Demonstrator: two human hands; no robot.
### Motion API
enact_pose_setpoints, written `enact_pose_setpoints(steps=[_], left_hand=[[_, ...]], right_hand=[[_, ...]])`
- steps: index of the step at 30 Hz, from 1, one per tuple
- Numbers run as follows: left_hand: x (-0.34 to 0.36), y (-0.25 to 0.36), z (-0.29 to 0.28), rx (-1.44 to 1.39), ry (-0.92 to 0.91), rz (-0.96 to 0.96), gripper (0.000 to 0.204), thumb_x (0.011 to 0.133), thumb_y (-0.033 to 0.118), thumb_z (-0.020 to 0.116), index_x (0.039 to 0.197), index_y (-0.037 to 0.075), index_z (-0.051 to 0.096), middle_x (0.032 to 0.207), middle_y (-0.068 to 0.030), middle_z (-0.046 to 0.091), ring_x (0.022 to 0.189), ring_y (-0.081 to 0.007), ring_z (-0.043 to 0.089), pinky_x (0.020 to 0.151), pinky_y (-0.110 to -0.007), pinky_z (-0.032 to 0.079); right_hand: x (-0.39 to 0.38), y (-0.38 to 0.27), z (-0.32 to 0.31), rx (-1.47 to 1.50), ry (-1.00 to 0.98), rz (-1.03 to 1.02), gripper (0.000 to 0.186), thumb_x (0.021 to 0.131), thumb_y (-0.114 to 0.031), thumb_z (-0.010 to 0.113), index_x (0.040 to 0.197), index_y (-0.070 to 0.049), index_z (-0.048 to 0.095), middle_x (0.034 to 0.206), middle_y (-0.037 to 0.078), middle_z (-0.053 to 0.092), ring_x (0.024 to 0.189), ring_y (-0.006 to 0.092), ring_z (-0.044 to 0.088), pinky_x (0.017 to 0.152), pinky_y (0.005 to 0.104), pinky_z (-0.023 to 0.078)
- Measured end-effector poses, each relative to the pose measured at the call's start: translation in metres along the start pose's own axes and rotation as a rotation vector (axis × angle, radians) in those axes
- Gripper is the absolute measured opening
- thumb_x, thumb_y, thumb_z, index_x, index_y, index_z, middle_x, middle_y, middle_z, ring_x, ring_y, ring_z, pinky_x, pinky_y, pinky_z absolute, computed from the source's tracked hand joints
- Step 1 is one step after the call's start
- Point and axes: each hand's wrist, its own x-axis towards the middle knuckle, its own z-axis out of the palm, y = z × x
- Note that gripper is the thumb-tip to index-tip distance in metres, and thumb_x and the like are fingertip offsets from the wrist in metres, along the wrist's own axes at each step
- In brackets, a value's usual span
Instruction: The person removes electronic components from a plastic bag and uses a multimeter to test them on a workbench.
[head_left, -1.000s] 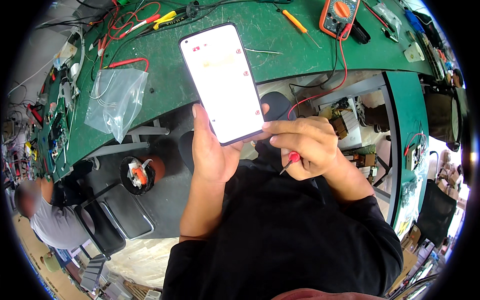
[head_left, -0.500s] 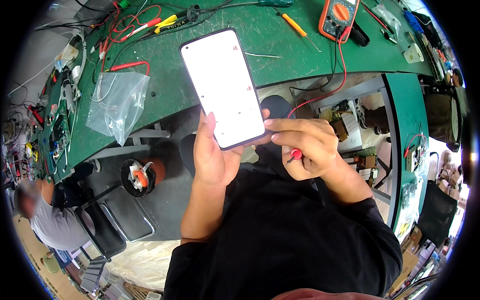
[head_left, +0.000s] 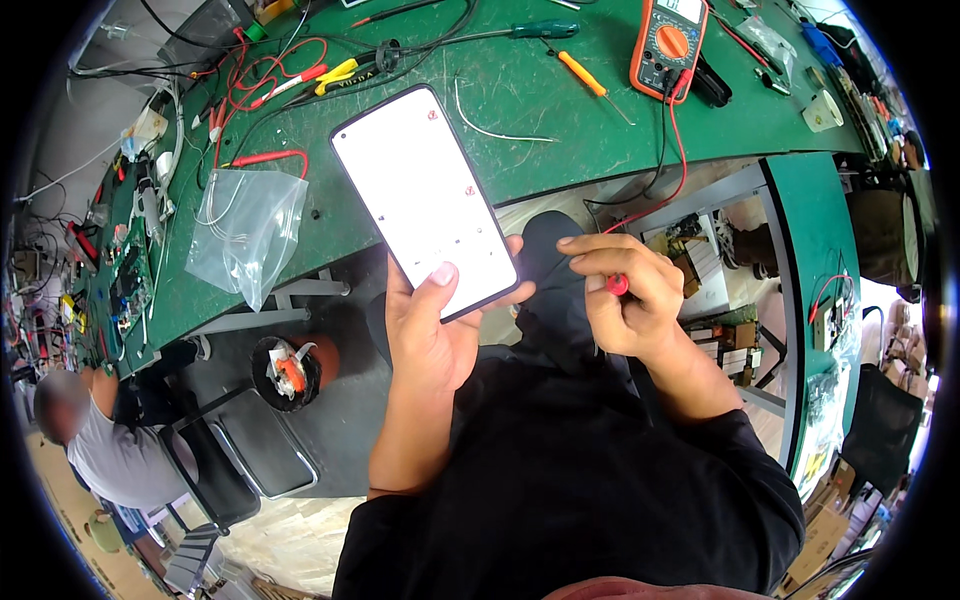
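Note:
My left hand (head_left: pixel 436 325) holds a smartphone (head_left: pixel 425 195) from below, its thumb on the lower screen. The screen is lit nearly all white, with a few small red marks. My right hand (head_left: pixel 632 300), beside the phone's lower right corner and apart from it, is closed around a red test probe (head_left: pixel 618 285). Only the probe's red end shows; the fingers hide the rest. A red lead (head_left: pixel 686 140) runs from the orange multimeter (head_left: pixel 668 45) to behind that hand. The index finger stretches toward the phone.
The green workbench (head_left: pixel 400 60) carries a clear plastic bag (head_left: pixel 245 235), a yellow-handled pick (head_left: pixel 582 73), a green-handled screwdriver (head_left: pixel 540 30) and tangled test leads (head_left: pixel 285 70). A bin (head_left: pixel 290 372) and a chair (head_left: pixel 265 445) stand below left. Another person (head_left: pixel 130 450) sits at the far left.
My right hand has drawn back from the phone to the right, its fingertips now apart from it. The phone has shifted slightly left and down in the picture.

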Motion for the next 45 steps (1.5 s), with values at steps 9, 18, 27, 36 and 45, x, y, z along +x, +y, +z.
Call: enact_pose_setpoints(steps=[9, 18, 27, 36, 45], left_hand=[[0.008, 0.011, 0.049, -0.037, -0.108, -0.06, 0.057, 0.086, 0.005, 0.05, 0.14, 0.0, 0.033, 0.132, -0.0233, 0.048, 0.121, -0.0444, 0.051, 0.085, -0.06, 0.056], [0.013, 0.006, 0.067, -0.033, -0.165, -0.093, 0.056, 0.087, 0.0, 0.047, 0.141, 0.007, 0.033, 0.13, -0.021, 0.051, 0.122, -0.0445, 0.051, 0.086, -0.06, 0.055], [0.02, 0.019, 0.078, -0.001, -0.156, -0.09, 0.052, 0.089, 0.001, 0.044, 0.14, 0.002, 0.031, 0.131, -0.0238, 0.05, 0.121, -0.0459, 0.051, 0.085, -0.061, 0.055], [0.02, 0.025, 0.082, -0.003, -0.143, -0.077, 0.053, 0.09, 0.003, 0.043, 0.141, 0.0, 0.028, 0.13, -0.0263, 0.049, 0.12, -0.0468, 0.052, 0.083, -0.06, 0.056], [0.024, 0.029, 0.08, 0.002, -0.137, -0.055, 0.048, 0.092, 0.004, 0.044, 0.138, 0.0, 0.032, 0.126, -0.0253, 0.052, 0.117, -0.0453, 0.054, 0.082, -0.058, 0.057]], right_hand=[[0.004, 0.022, -0.012, -0.092, 0.068, 0.621, 0.019, 0.083, -0.001, 0.056, 0.098, 0.003, 0.065, 0.086, 0.019, 0.068, 0.068, 0.0232, 0.067, 0.063, 0.0309, 0.052], [0.057, 0.057, 0.009, -0.487, -0.139, 0.534, 0.034, 0.084, -0.028, 0.066, 0.108, -0.004, 0.06, 0.093, 0.018, 0.066, 0.085, 0.0374, 0.065, 0.072, 0.046, 0.051], [0.066, 0.068, 0.011, -0.536, -0.186, 0.509, 0.022, 0.085, -0.024, 0.064, 0.091, -0.004, 0.058, 0.086, 0.018, 0.065, 0.078, 0.0402, 0.064, 0.066, 0.0498, 0.05], [0.068, 0.07, 0.012, -0.567, -0.222, 0.518, 0.022, 0.085, -0.025, 0.064, 0.091, -0.005, 0.059, 0.087, 0.017, 0.067, 0.078, 0.0394, 0.065, 0.066, 0.0498, 0.051], [0.069, 0.068, 0.011, -0.558, -0.214, 0.523, 0.025, 0.085, -0.027, 0.064, 0.09, -0.003, 0.058, 0.086, 0.017, 0.067, 0.078, 0.0395, 0.065, 0.066, 0.05, 0.051]])
